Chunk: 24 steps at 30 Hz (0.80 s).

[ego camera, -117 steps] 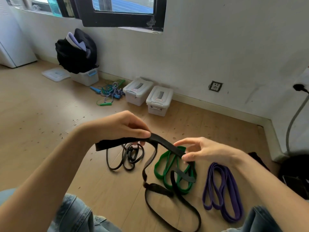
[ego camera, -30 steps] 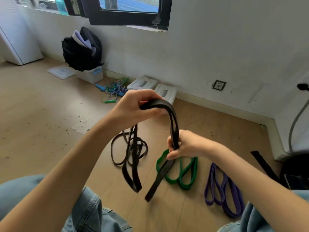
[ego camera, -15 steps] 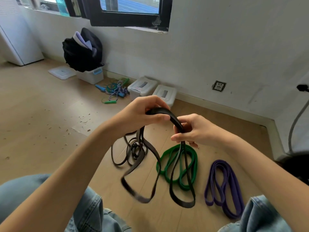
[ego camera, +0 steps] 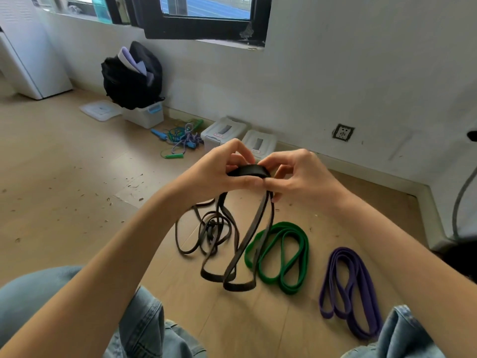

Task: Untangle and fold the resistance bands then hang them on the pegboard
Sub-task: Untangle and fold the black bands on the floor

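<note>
Left hand (ego camera: pixel 219 174): you are pinching the black band (ego camera: pixel 249 171).
Right hand (ego camera: pixel 299 177): you are pinching the same fold.

Bright daylight from window (ego camera: pixel 206 11); soft shadows; wide-angle edge bending; slight blur.

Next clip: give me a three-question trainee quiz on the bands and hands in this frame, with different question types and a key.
1. True or false: both the left hand and right hand grip the wide black rubber resistance band.
2. Which folded band lies nearest the person's right knee? A) green rubber band B) purple rubber band C) thin dark tangled band
3. Fill in: the held band's loops hang ___ the wooden floor.

Key: 1 true; 2 B; 3 above
</note>
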Tool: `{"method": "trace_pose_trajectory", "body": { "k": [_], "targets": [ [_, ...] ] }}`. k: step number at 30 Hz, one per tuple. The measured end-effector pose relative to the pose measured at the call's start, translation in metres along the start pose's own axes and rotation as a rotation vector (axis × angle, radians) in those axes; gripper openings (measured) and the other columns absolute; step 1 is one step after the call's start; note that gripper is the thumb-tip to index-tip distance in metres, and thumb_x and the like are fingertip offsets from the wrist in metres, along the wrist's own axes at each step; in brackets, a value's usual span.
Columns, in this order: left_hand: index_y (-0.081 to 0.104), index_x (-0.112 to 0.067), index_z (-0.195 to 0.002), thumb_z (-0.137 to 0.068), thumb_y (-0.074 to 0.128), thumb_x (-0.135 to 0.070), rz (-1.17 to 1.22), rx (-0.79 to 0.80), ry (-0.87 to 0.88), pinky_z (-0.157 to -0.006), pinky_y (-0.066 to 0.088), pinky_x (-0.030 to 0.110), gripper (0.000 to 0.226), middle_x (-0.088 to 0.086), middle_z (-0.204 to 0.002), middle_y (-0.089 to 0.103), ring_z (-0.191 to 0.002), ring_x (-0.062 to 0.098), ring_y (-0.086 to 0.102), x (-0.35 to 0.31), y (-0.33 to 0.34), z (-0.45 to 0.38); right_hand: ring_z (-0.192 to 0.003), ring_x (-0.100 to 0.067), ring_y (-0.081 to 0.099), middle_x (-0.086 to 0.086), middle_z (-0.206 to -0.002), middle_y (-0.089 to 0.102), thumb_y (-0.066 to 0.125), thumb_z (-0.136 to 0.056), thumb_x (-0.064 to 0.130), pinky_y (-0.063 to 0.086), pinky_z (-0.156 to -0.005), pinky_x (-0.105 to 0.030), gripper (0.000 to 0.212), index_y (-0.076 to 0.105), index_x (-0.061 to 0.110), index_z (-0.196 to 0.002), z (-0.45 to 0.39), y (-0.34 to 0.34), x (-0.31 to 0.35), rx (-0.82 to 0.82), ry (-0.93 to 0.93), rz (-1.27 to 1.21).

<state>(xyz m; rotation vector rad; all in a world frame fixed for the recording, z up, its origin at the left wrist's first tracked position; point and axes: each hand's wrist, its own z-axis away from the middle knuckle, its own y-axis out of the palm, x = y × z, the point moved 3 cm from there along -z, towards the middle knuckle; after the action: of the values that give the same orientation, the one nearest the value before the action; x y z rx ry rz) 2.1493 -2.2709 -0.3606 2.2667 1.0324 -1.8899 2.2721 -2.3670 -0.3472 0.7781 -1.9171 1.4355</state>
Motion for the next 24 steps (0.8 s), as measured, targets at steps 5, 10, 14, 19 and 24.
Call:
{"method": "trace_pose_trajectory", "body": {
  "k": [5, 10, 14, 19, 24],
  "targets": [
    [0.055, -0.011, -0.089, -0.086, 0.055, 0.001, -0.050, 0.169, -0.121, -0.073, 0.048, 0.012, 0.012, 0.000, -0.081, 0.058, -0.073, -0.003, 0.058, 0.023, 0.010, 0.013, -0.071, -0.020, 0.069, -0.011, -0.088, 0.068, 0.068, -0.079, 0.012, 0.058, -0.058, -0.027, 0.025, 0.065, 0.003, -0.102, -0.008, -0.015, 0.006, -0.068, 0.003, -0.097],
    [0.050, -0.006, -0.105, -0.092, 0.048, -0.005, 0.132, -0.036, -0.016, -0.072, 0.049, 0.016, 0.013, -0.020, -0.069, 0.053, -0.067, -0.004, 0.051, 0.012, 0.001, 0.008, -0.073, -0.025, 0.068, -0.012, -0.088, 0.066, 0.069, -0.078, 0.013, 0.059, -0.058, -0.030, 0.025, 0.063, 0.002, -0.100, -0.001, -0.025, 0.003, -0.047, 0.047, -0.155],
    [0.055, -0.014, -0.101, -0.094, 0.045, -0.013, 0.122, -0.018, 0.028, -0.060, 0.037, 0.011, 0.012, -0.021, -0.065, 0.047, -0.062, -0.002, 0.039, 0.006, 0.011, 0.006, -0.072, -0.025, 0.067, -0.015, -0.088, 0.062, 0.068, -0.079, 0.010, 0.059, -0.058, -0.032, 0.027, 0.059, 0.005, -0.104, 0.001, -0.022, 0.003, -0.015, 0.047, -0.149],
    [0.055, -0.017, -0.097, -0.095, 0.045, -0.008, 0.101, -0.013, 0.059, -0.062, 0.036, 0.002, 0.014, -0.027, -0.067, 0.054, -0.064, -0.010, 0.047, 0.004, 0.014, 0.003, -0.070, -0.024, 0.067, -0.014, -0.089, 0.060, 0.066, -0.083, 0.008, 0.058, -0.056, -0.029, 0.028, 0.055, 0.011, -0.109, -0.002, -0.022, 0.002, 0.018, 0.046, -0.085],
    [0.054, -0.025, -0.089, -0.093, 0.048, -0.007, 0.104, -0.026, 0.072, -0.060, 0.035, 0.004, 0.019, -0.025, -0.065, 0.051, -0.061, -0.007, 0.045, 0.003, 0.009, 0.001, -0.066, -0.019, 0.066, -0.008, -0.084, 0.060, 0.067, -0.082, 0.010, 0.057, -0.054, -0.025, 0.028, 0.056, 0.013, -0.108, -0.003, -0.020, 0.001, 0.020, 0.045, -0.057]
  ]
}}
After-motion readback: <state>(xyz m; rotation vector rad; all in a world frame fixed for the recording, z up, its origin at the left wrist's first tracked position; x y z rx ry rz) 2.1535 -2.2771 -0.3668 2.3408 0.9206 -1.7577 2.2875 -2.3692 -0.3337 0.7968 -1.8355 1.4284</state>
